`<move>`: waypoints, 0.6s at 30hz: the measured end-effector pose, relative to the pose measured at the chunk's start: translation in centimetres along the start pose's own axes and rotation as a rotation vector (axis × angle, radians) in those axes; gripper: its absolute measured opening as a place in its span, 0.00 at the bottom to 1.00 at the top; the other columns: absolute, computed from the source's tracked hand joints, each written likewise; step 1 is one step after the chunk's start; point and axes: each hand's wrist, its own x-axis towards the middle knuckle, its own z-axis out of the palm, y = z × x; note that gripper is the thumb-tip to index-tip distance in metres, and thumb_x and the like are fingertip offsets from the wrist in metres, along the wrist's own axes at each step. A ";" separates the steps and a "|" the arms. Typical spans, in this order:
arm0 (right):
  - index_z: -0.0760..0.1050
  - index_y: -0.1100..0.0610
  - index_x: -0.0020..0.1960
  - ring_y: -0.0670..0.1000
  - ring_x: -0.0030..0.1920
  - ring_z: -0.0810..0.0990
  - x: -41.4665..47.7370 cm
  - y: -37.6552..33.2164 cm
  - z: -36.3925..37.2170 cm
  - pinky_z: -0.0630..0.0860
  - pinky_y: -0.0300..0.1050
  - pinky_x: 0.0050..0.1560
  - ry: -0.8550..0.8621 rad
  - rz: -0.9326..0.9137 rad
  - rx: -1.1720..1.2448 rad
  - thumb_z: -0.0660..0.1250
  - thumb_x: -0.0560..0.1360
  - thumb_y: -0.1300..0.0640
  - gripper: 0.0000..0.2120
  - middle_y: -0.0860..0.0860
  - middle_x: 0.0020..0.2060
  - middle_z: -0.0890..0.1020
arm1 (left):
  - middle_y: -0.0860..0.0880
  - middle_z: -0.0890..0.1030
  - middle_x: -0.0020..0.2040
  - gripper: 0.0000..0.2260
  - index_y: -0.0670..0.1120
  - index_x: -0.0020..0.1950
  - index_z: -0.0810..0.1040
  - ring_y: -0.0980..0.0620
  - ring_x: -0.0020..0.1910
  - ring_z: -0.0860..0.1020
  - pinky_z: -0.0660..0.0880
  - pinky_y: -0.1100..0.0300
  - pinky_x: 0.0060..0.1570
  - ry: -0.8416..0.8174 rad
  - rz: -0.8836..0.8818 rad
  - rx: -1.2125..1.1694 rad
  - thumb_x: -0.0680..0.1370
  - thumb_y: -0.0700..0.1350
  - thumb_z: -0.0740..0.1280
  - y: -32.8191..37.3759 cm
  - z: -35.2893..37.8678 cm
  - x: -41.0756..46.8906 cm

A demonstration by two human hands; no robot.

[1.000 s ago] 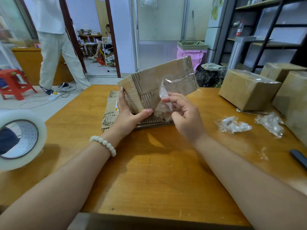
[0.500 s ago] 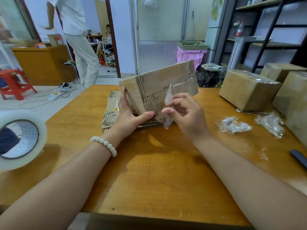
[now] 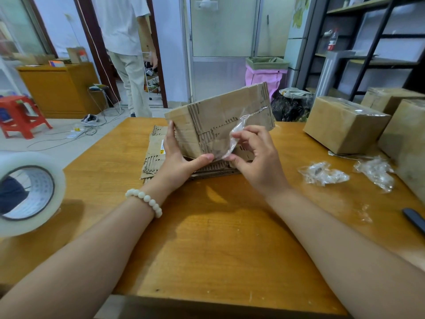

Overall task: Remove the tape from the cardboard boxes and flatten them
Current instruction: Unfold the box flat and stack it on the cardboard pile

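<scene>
– Peeling: our left hand [image 3: 177, 157] grips the tilted box [image 3: 218, 111] mid-table; our right hand [image 3: 255, 162] pinches its tape [image 3: 232, 139].
– We count 1 flattened pile [image 3: 154, 155] beneath, 3 sealed boxes [image 3: 345, 123] waiting.

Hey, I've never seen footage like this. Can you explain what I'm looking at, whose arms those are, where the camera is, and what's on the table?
There is no machine here. A person wears a wide-angle camera on the head, looking forward and down, so the two arms coming in from the bottom are their own. The left hand, with a bead bracelet at the wrist, holds a cardboard box tilted up over the wooden table. The right hand pinches a tape strip, clear and partly peeled off the box. Under the box lies flattened cardboard. To the right are crumpled tape wads and more taped boxes. At the left, close to the camera, is a big tape roll.
</scene>
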 end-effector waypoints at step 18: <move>0.71 0.60 0.49 0.38 0.45 0.70 0.2 0.8 0.1 0.72 0.33 0.44 0.120 0.217 -0.005 0.66 0.72 0.69 0.08 0.52 0.49 0.68 | 0.54 0.45 0.77 0.63 0.58 0.77 0.33 0.48 0.77 0.51 0.56 0.41 0.75 -0.049 0.047 0.061 0.56 0.69 0.73 -0.7 0.1 0.1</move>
